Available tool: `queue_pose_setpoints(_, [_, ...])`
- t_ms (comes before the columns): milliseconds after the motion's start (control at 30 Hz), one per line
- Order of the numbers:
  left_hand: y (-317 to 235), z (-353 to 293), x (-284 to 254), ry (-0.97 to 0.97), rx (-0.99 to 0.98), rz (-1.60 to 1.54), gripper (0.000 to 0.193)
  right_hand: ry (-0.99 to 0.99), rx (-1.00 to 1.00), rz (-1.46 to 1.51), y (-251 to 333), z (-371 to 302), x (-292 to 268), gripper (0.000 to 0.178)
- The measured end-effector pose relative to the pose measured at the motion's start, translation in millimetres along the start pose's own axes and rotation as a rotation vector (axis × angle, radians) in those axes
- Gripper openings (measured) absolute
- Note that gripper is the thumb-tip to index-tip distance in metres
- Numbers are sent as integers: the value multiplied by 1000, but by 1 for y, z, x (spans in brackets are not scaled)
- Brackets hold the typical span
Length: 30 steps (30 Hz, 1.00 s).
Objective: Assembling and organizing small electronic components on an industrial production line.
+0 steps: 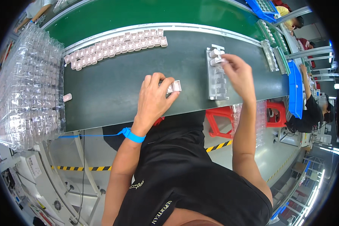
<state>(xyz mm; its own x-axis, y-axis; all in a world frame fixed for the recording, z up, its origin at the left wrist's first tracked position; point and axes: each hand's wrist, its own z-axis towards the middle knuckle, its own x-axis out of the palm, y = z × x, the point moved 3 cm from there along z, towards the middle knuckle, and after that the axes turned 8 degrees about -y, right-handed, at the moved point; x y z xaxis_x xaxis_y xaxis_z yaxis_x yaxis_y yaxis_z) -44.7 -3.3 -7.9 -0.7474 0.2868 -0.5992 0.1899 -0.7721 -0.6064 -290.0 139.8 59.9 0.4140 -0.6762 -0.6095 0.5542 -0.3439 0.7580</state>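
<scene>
Clock: we read the hours from the middle of the view, with twelve at the top.
Left hand: at half past ten, near the middle, our left hand [150, 96] has its fingers grasping pale boxes [176, 86], whose exposed ends show at twelve; the hand hides the rest, so we cannot count them.
Right hand: at two, our right hand [240, 73] has its fingers pinched on a small white piece [219, 61] over the holder; we cannot tell whether the piece is clear of it.
Holder: between one and two, the grey holder [211, 81] stands lengthwise on the dark surface [113, 90], carrying white cylinders [214, 53] at its far end; our right hand overlaps its right side.
Box rows: towards eleven, two rows of pinkish boxes [115, 50] lie along the metal rail [199, 29], which divides our surface from the green strip [147, 13] at twelve.
Left edge: just past nine, a lone box [67, 98] lies beside a tall stack of clear plastic trays [30, 86], which blocks that end.
Right edge: at two, filled trays [269, 55] crowd the corner; near three hangs a blue bin [295, 90].
Below: at three, a red stool [214, 112] shows past the surface's near edge.
Wrist: at eight, a blue strap [133, 135] circles our left wrist.
</scene>
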Motion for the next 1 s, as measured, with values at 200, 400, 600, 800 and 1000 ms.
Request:
queue_pose_setpoints(200, [2,-1,1,-15,-11,4,38,366,-345,-166,35,-41,88,29])
queue_pose_setpoints(400, [0,-4,-6,-26,-32,76,45,93,-51,-115,33,-2,38,24])
queue_pose_setpoints(600, [-35,24,-7,-90,160,111,42,-112,148,-217,-40,42,0,38])
queue_pose_setpoints(800, [-63,86,36,-11,236,-50,27,-32,303,161,-78,46,11,37])
queue_pose_setpoints(1000, [-54,102,94,96,133,-173,26,-271,245,424,-67,41,-14,31])
